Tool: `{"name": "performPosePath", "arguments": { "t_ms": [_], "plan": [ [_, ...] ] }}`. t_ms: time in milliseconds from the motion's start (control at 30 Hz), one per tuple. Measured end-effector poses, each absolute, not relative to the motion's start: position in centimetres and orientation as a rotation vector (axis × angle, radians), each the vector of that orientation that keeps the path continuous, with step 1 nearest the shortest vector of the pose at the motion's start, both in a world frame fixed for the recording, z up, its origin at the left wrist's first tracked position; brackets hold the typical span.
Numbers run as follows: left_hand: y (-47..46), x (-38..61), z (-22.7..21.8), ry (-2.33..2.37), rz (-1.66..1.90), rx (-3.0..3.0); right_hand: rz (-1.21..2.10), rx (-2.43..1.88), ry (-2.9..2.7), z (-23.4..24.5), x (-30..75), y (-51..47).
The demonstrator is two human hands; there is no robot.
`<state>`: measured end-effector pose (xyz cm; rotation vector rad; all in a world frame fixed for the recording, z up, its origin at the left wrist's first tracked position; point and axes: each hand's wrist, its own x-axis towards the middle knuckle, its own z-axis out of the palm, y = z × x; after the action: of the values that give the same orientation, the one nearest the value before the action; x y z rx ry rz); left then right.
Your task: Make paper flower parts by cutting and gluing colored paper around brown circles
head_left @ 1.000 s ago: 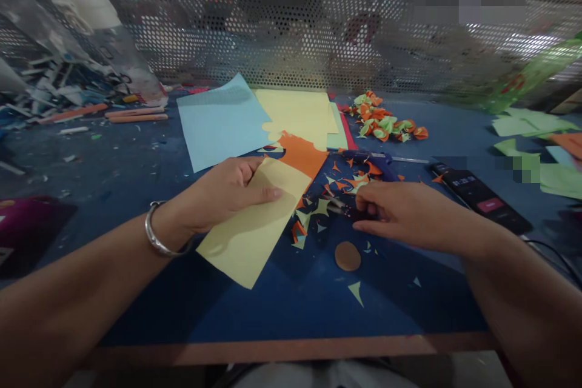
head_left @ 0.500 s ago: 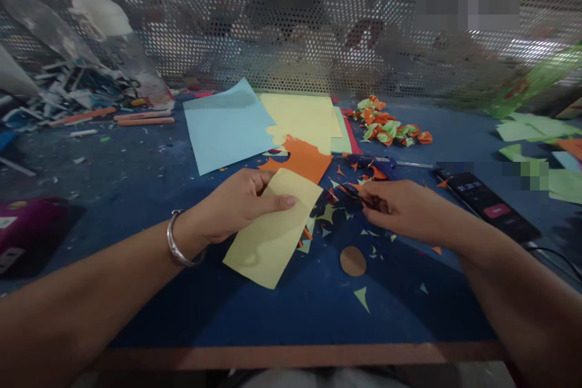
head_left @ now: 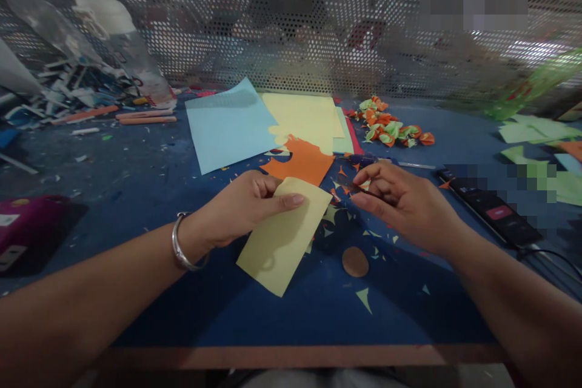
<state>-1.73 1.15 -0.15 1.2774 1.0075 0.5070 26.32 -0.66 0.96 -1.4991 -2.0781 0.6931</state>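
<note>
My left hand [head_left: 245, 206], a metal bangle on its wrist, pinches the top edge of a pale yellow paper piece [head_left: 282, 242] between thumb and fingers; the piece slopes down to the blue table [head_left: 191, 309]. My right hand [head_left: 404, 203] hovers just right of it, above scattered orange and green paper scraps [head_left: 339, 185]. Its fingers are closed on a thin dark tool [head_left: 350, 189] that I cannot identify. A small brown paper disc [head_left: 355, 261] lies below the right hand.
Light blue [head_left: 225, 124], yellow [head_left: 302, 115] and cut orange [head_left: 302, 163] sheets lie behind the hands. A heap of folded orange-green pieces [head_left: 391, 124], a phone [head_left: 495, 212], green papers [head_left: 536, 130], a purple object [head_left: 27, 224], left-side clutter [head_left: 73, 91] and a perforated wall [head_left: 273, 30] surround them.
My right hand has lifted off the scraps with the dark tool and moved up and slightly right. My left hand has shifted the yellow piece to the right and raised it.
</note>
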Motion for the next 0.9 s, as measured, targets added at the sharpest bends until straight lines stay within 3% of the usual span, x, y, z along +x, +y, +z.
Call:
{"name": "performPosePath", "arguments": {
  "t_ms": [900],
  "plan": [
    [0.99, -1.11, -0.13, 1.020, 0.634, 1.528, 0.542, -1.204, -2.345, 1.23, 25.58, -1.25]
  ]
}}
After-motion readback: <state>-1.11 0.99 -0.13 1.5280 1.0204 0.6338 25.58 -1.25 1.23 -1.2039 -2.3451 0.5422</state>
